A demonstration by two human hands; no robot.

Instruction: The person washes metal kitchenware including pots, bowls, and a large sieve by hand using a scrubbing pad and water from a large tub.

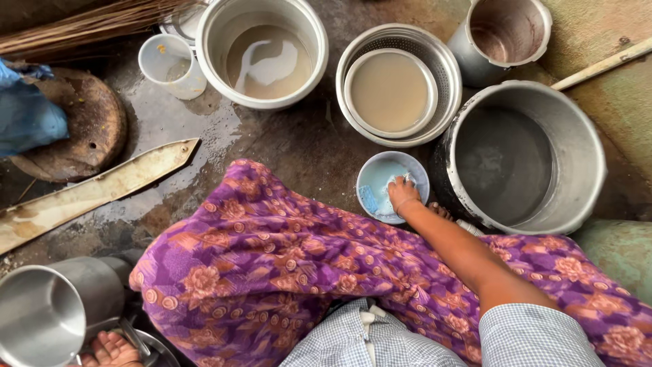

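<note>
My right hand [403, 196] reaches down into a small pale blue bowl [380, 173] on the wet floor, fingers closed on a whitish scrub pad [401, 181]. A blue soap bar [368, 198] lies in the same bowl. My left hand [112, 350] shows at the bottom left edge, partly cut off, its fingers at the handle of a tilted steel pot [47, 312]. A purple flowered cloth [272, 272] covers my knees.
A large aluminium pot [584, 156] stands right of the bowl. Behind are a colander with a plate of murky water [390, 92], a white pot of murky water [268, 58], a white cup [170, 64], a steel vessel [506, 30], a wooden plank [95, 190] and a broom [88, 24].
</note>
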